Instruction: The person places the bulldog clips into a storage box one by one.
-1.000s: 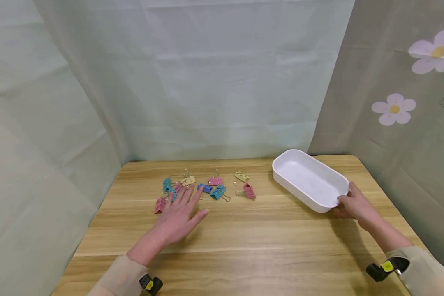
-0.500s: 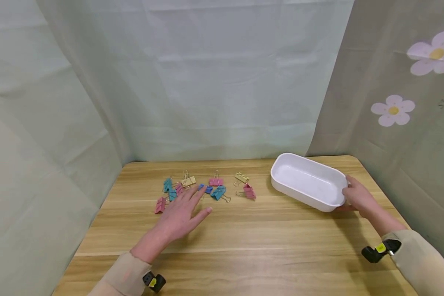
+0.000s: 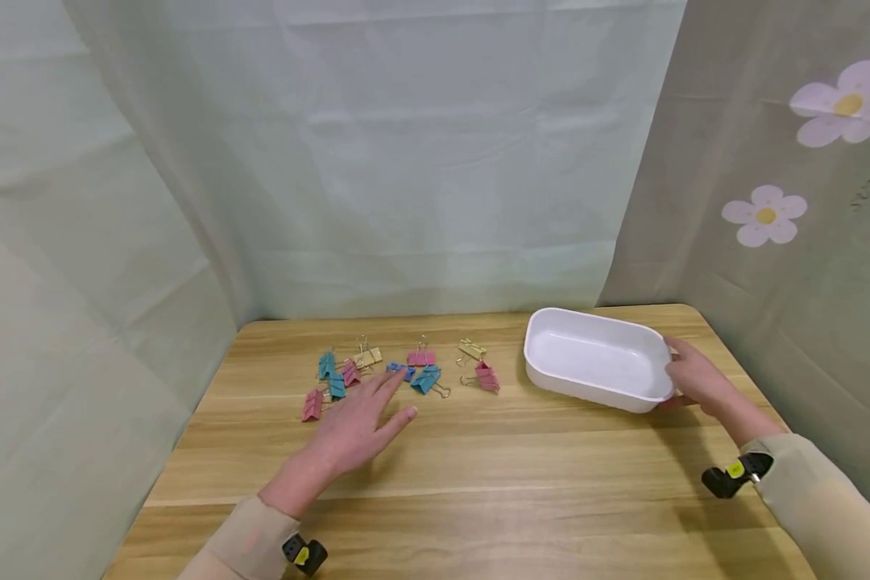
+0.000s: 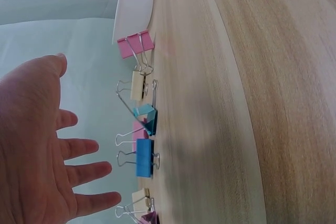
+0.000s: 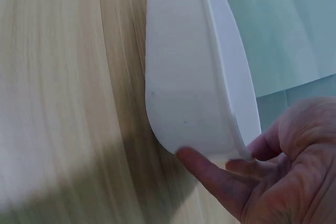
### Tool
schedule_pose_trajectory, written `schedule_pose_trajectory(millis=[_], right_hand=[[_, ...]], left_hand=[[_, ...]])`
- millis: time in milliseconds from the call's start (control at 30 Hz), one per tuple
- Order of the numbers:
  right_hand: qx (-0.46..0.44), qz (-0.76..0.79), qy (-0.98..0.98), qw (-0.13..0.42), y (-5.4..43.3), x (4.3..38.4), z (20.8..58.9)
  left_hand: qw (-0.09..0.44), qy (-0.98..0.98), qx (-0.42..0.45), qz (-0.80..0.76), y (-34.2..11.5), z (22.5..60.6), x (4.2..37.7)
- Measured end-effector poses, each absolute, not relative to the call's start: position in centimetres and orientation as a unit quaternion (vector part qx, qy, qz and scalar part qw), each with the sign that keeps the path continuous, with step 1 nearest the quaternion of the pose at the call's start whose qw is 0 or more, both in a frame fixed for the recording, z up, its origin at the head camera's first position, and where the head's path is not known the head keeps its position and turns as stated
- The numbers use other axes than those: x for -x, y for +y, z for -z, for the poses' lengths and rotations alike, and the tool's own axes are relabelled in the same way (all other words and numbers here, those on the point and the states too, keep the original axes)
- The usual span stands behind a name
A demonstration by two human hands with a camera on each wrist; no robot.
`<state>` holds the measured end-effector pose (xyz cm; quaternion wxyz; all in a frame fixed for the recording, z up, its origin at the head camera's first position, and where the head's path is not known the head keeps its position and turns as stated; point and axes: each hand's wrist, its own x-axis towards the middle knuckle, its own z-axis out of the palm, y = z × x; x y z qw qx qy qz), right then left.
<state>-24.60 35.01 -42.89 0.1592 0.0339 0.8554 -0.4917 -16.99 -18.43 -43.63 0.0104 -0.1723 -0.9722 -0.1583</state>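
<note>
The left hand hovers over the worktop, fingers spread, near binder clips scattered toward the far edge. The right hand grips the right end of the white tray, near the far right corner; it has swung squarer to the far edge.

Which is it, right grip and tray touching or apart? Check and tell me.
Touching. The right wrist view shows the right grip holding the tray by its end, one fingertip against its lower edge.
</note>
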Motion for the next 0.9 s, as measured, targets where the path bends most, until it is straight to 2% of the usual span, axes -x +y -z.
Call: schedule_pose_trajectory(millis=[633, 900], right_hand=[[0.02, 0.488, 0.836, 0.251, 35.0, 26.5, 42.1], [0.017, 0.469, 0.837, 0.283, 34.7, 26.6, 41.4]], left_hand=[[0.004, -0.969, 0.179, 0.169, -18.4, 43.9, 16.6], [0.002, -0.968, 0.18, 0.175, -18.2, 43.7, 16.5]])
